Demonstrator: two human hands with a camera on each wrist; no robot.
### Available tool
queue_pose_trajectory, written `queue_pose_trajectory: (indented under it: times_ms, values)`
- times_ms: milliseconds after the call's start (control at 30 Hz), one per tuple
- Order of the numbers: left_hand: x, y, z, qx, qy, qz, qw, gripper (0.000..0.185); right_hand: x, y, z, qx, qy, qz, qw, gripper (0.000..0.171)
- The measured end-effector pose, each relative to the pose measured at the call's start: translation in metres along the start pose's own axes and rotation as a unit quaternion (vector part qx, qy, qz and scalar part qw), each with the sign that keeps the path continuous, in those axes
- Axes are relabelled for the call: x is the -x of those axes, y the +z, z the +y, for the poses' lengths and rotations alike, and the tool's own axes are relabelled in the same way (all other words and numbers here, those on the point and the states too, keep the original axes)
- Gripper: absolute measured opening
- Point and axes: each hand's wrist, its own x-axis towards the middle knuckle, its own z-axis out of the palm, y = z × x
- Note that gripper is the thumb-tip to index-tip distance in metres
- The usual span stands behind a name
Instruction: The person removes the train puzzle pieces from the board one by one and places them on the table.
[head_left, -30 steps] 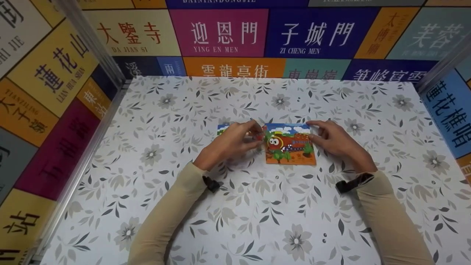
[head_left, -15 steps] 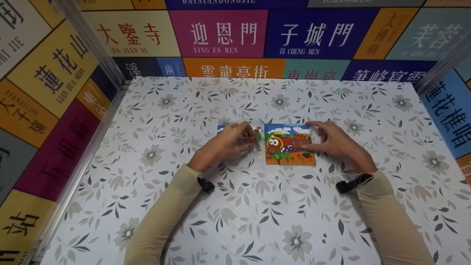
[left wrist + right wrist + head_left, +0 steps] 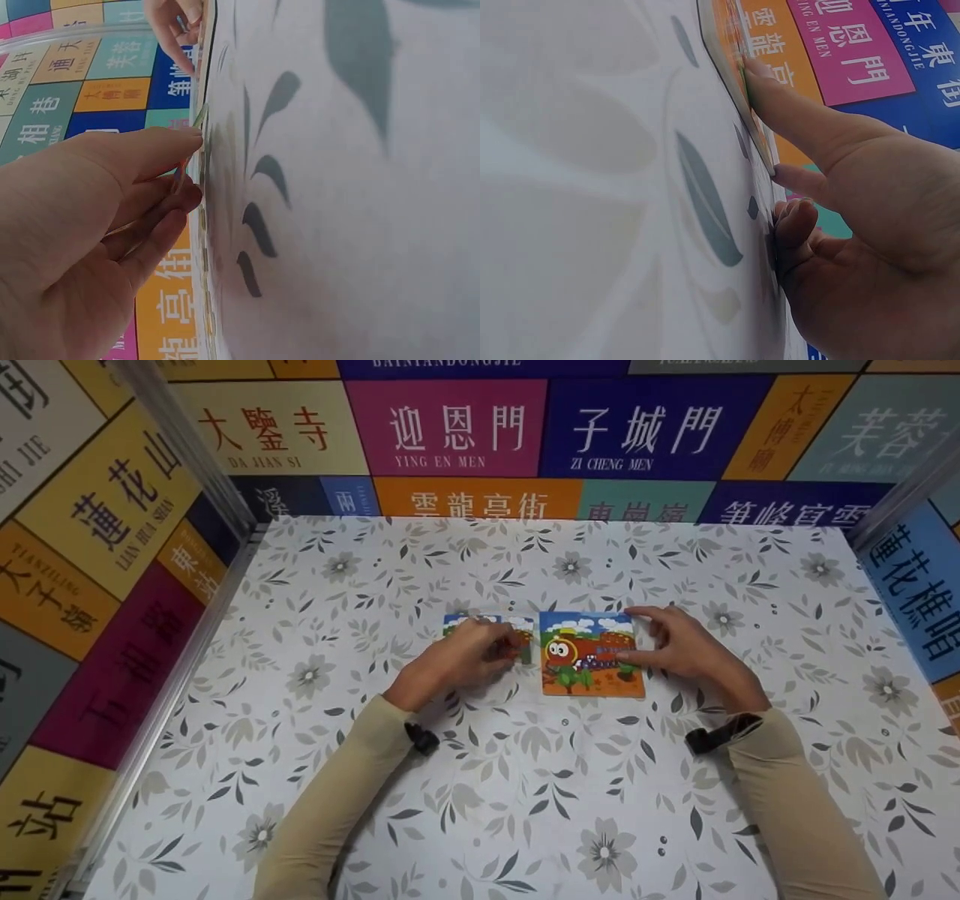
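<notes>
A square puzzle board [image 3: 585, 679] with a picture of a red train lies flat in the middle of the table. My right hand [image 3: 675, 643] rests at its right side, thumb on the picture and index finger at the top right corner. The other right fingers curl loosely beside the board. To the left, my left hand [image 3: 461, 658] pinches a thin, colourful puzzle piece [image 3: 180, 176] between thumb and fingers. That hand is close over flat puzzle pieces [image 3: 519, 624] showing clouds and part of a train, and hides much of them.
A white tablecloth [image 3: 600, 787] with grey flowers and leaves covers the table. Panels with coloured lettering [image 3: 450, 431] stand along its back and sides. A narrow strip of tablecloth separates the board from the loose pieces.
My left hand has moved left from the board's edge to over the flat pieces, still pinching its puzzle piece. My right thumb has shifted from the board's right edge onto the picture.
</notes>
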Motion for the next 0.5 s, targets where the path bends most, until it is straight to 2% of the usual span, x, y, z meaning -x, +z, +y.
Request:
queue_pose_trajectory:
  times_ms: [300,500]
  values:
    - [0.0027,0.0008,0.0016,-0.011,0.044,0.005,0.999,0.022,0.0008,0.0016,-0.0006,0.0,-0.001,-0.001,1.0,0.08]
    - [0.0022,0.0018,0.0016,-0.023,0.036,-0.002,0.9991,0.026,0.0012,0.0012,-0.0022,-0.007,0.012,-0.006,1.0,0.081]
